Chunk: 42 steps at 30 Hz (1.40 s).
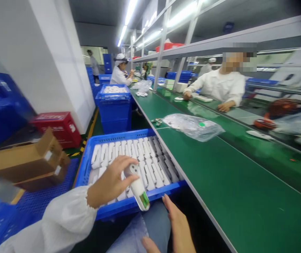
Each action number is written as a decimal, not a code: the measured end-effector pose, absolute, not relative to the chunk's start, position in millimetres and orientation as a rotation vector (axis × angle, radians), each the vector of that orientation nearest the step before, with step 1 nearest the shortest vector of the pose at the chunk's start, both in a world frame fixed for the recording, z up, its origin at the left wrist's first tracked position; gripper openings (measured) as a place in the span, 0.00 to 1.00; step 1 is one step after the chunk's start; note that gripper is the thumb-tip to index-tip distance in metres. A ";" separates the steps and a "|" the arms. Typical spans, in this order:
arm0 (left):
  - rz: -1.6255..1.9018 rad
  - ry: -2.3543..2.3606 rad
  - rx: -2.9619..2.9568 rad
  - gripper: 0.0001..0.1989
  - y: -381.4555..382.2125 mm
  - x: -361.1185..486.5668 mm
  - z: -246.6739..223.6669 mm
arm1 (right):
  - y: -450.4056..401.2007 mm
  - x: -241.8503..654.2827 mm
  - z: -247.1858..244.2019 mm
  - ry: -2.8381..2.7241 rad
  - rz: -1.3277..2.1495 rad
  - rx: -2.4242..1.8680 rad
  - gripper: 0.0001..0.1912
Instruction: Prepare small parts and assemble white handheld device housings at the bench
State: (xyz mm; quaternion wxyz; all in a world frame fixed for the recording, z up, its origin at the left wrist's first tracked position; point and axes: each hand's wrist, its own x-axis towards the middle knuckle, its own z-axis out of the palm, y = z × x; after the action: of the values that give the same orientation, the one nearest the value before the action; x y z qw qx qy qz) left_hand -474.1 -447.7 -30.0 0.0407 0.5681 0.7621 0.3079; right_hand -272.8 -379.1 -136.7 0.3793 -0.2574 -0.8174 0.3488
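Note:
My left hand (113, 181) grips a white handheld device (138, 186) between thumb and fingers. The device tilts down to the right, with dark round holes at its upper end and a green part showing in an opening near its lower end. Beneath it, a blue crate (140, 194) holds rows of white casings (150, 172) and some dark grey ones (167, 168). My right hand (178, 225) is at the bottom, over the legs, fingers apart and nothing between them.
A green workbench (219, 175) runs along the right, bearing a clear plastic bag (192, 126) and small parts (157, 121). A person in white (219, 84) sits across it. Cardboard boxes (21, 161), a red box (58, 128) and stacked blue crates (115, 112) stand left and ahead.

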 end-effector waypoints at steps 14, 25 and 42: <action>1.042 1.104 0.838 0.35 -377.3 -323.3 -110.1 | -383.7 -206.6 -182.2 -1.087 2.027 -0.797 0.33; 1.045 1.310 1.068 0.25 -390.3 -321.8 -141.0 | -381.2 -192.3 -197.3 -1.302 1.857 -0.946 0.24; 0.993 1.314 1.204 0.22 -391.2 -328.2 -151.6 | -379.5 -172.3 -169.2 -1.437 1.502 -1.110 0.21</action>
State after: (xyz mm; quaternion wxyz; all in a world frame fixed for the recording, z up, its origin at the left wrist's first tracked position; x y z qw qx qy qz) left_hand -328.2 -391.2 -151.6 0.5232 0.5031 0.5488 0.4147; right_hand -172.3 -379.5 -169.2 0.3825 -0.4351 -0.5634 0.5890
